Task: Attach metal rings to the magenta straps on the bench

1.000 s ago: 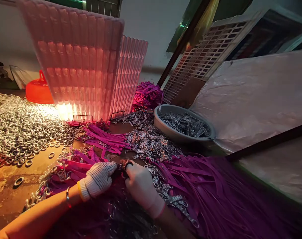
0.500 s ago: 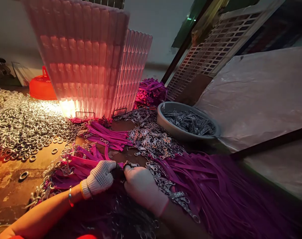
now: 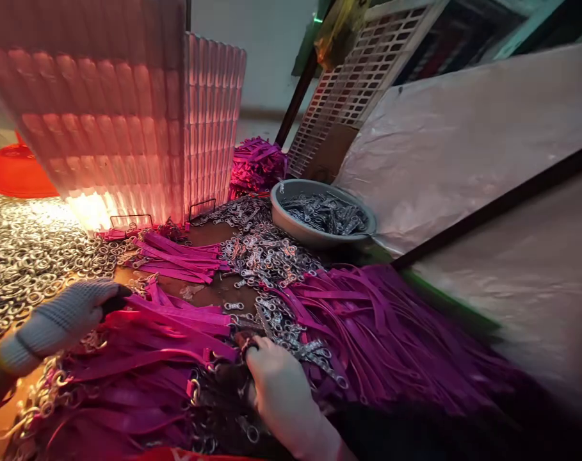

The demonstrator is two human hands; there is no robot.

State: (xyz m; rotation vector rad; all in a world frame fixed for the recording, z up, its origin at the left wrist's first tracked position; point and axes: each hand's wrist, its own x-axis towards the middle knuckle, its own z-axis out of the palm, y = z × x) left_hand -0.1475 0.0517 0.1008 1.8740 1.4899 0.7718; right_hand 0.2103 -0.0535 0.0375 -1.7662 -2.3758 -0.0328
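Note:
My left hand [image 3: 60, 320], in a knitted glove with dark fingertips, is closed at the left end of a purple strap [image 3: 180, 314] above a heap of similar straps. My right hand [image 3: 283, 390], in a pale glove, has its fingers curled together at the heap's right side, close to the strap ends. What lies between its dark fingertips is hidden. Metal rings and links [image 3: 194, 387] hang from several strap ends near it. Small metal chain pieces [image 3: 271, 256] are piled just beyond my right hand.
Loose metal rings [image 3: 22, 256] cover the left side. Ribbed clear panels [image 3: 118, 141] stand behind, beside a red lamp [image 3: 19, 169]. A grey basin [image 3: 295, 227] holds metal pieces. More purple straps [image 3: 367, 326] spread at right, below a dark bar [image 3: 502, 198] and plastic sheeting [image 3: 463, 147].
My hands were close together over the straps; now they are apart, the left out to the left and the right slightly lower. The view has shifted to the right.

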